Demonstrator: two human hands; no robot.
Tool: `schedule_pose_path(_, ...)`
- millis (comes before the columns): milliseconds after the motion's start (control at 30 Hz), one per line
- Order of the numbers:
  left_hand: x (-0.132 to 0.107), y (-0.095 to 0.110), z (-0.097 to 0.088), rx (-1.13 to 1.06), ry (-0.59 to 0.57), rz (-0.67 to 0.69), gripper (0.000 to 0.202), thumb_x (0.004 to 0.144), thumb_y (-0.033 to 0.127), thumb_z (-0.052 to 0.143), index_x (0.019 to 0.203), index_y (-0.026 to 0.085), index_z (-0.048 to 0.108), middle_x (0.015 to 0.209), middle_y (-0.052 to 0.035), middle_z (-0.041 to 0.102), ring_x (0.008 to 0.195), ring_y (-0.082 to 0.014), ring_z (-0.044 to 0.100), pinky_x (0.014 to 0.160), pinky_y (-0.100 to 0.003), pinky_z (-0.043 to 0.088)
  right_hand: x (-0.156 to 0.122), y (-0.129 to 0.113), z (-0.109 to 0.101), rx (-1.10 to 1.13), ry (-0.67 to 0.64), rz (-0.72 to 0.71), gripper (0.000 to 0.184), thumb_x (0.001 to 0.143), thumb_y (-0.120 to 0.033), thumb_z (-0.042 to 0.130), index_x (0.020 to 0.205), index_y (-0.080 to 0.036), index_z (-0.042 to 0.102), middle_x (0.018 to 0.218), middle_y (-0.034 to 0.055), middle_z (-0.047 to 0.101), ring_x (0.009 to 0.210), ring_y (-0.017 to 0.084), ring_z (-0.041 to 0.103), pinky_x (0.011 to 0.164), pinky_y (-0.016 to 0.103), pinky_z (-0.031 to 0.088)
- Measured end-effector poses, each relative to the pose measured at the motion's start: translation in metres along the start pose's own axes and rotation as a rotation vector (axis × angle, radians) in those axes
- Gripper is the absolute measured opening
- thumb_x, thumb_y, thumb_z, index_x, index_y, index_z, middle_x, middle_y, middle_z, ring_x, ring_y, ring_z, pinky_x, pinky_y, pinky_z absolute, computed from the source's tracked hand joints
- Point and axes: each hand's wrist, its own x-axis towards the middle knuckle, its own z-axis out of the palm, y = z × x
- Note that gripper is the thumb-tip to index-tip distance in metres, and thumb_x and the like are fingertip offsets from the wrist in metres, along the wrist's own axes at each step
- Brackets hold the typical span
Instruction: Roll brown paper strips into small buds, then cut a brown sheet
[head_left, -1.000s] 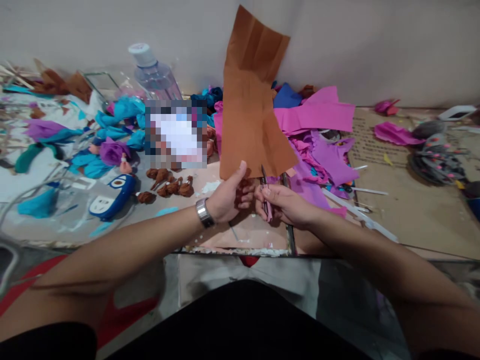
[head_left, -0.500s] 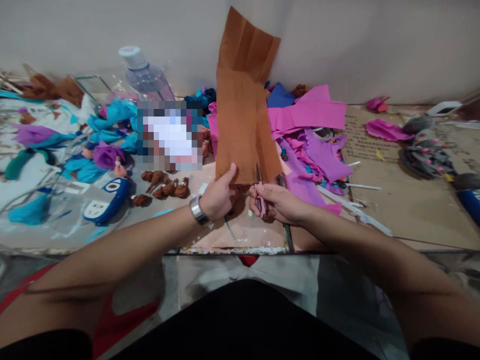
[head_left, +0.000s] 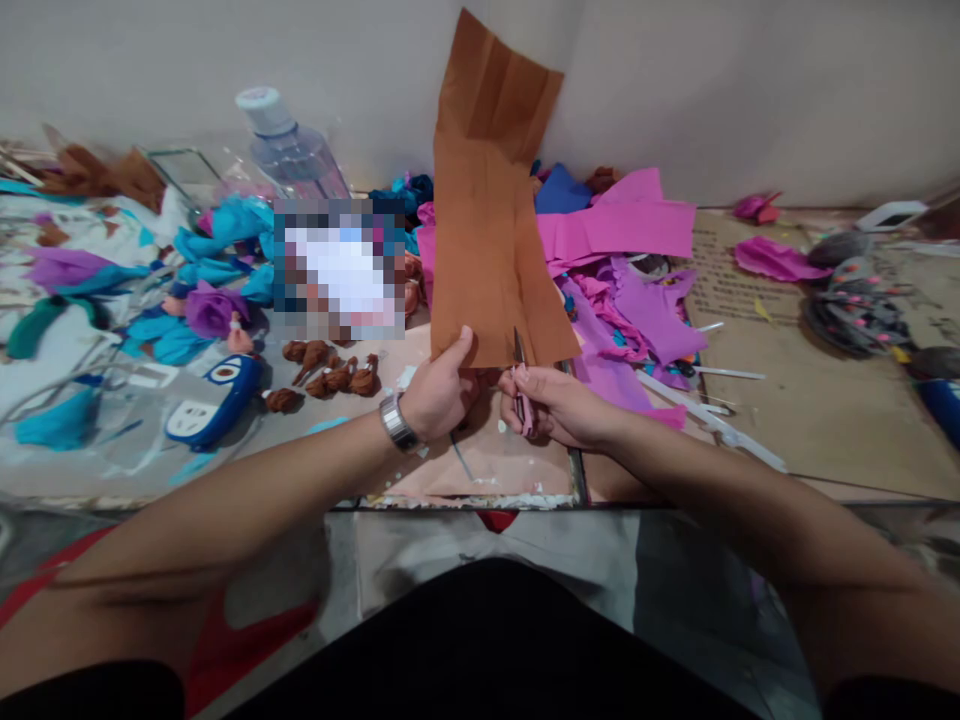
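My left hand pinches the bottom edge of a tall strip of brown crepe paper, holding it upright; a metal watch sits on that wrist. My right hand is closed on small pink-handled scissors, whose blades point up into the paper's lower edge just right of my left thumb. Both hands hover over a pale board at the table's near edge.
Small brown paper buds lie left of my hands. Pink and purple paper sheets pile up to the right, blue and purple paper flowers to the left. A plastic bottle stands behind; a blue-white power strip lies left.
The brown paper and both hands have shifted slightly left and down in view. The scissor blades now sit in the paper's bottom edge.
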Motion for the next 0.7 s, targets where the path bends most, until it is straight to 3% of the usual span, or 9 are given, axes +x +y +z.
schedule_pose_path(433,-0.0011,0.0029,0.0023,-0.014,-0.002,-0.035,0.034,0.097,0.042,0.070,0.122,0.020,0.069,0.111,-0.0086,0.081,0.106,-0.0242,0.076,0.091,-0.037,0.058,-0.0008,0.0018,0.0001,0.010,-0.021,0.015,0.039,0.099,-0.059,0.058,0.092,-0.022,0.047,0.066,-0.0015,0.064,0.044,0.008,0.041,0.039,0.017,0.022)
schedule_pose_path(700,0.0016,0.0003,-0.0012,-0.044,0.007,0.005,0.042,0.096,0.040,0.072,0.132,0.020,0.065,0.122,-0.0105,0.078,0.113,-0.0257,0.076,0.099,-0.040,0.059,-0.0016,0.0019,0.0002,0.002,-0.012,0.011,0.036,0.101,-0.056,0.056,0.092,-0.022,0.047,0.066,-0.0020,0.064,0.044,0.008,0.041,0.039,0.016,0.022)
